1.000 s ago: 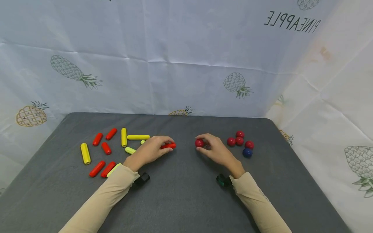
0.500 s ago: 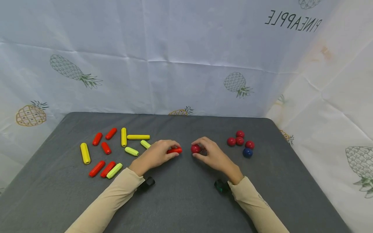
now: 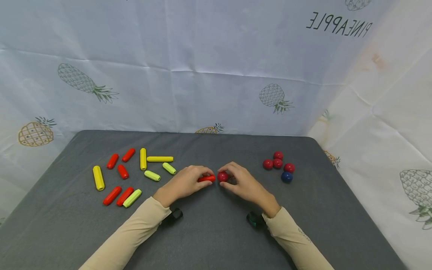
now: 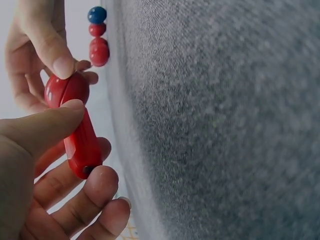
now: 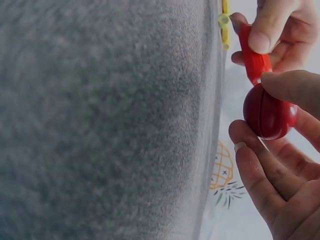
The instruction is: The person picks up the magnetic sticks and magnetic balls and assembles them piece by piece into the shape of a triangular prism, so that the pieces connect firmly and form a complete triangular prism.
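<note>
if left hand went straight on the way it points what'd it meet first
Probably the red ball the right hand holds, just beyond the red stick in the left hand; whether ball touches stick is unclear.

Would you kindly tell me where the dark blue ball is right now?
In the head view, the dark blue ball lies on the grey table, right of the right hand and beside a red ball.
</note>
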Demonstrator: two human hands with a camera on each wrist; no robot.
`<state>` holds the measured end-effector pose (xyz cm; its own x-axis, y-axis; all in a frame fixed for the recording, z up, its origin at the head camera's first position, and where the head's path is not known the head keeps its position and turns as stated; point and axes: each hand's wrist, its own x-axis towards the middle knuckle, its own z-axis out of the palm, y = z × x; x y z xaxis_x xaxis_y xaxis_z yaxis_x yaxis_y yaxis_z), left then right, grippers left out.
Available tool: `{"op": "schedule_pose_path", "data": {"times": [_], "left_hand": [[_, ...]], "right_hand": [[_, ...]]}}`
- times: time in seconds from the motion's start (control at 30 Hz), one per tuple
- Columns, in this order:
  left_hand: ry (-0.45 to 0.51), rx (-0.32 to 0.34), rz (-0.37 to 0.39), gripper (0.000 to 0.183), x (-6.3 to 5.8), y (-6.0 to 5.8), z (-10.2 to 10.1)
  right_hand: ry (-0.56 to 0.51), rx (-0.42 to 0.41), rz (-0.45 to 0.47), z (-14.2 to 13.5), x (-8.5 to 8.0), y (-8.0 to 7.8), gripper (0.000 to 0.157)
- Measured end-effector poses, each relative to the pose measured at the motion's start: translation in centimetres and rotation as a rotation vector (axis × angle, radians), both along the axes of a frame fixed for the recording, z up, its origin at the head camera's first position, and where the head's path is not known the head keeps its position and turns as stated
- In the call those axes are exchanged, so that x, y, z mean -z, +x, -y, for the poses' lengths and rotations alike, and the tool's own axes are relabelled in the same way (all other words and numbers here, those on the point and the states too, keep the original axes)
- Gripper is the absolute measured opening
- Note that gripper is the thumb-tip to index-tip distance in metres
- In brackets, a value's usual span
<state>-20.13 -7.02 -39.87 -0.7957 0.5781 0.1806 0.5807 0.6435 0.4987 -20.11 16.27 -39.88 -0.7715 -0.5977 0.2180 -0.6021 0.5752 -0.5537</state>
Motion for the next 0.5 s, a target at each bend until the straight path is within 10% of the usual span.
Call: {"op": "schedule_pose_path", "data": {"times": [0.5], "left_hand": [[-0.005,0.012,0.041,0.022,0.37,0.07,-0.24]], "right_hand": [[0.025,-0.032,0.000,0.10,0.30,0.28,0.034]]}}
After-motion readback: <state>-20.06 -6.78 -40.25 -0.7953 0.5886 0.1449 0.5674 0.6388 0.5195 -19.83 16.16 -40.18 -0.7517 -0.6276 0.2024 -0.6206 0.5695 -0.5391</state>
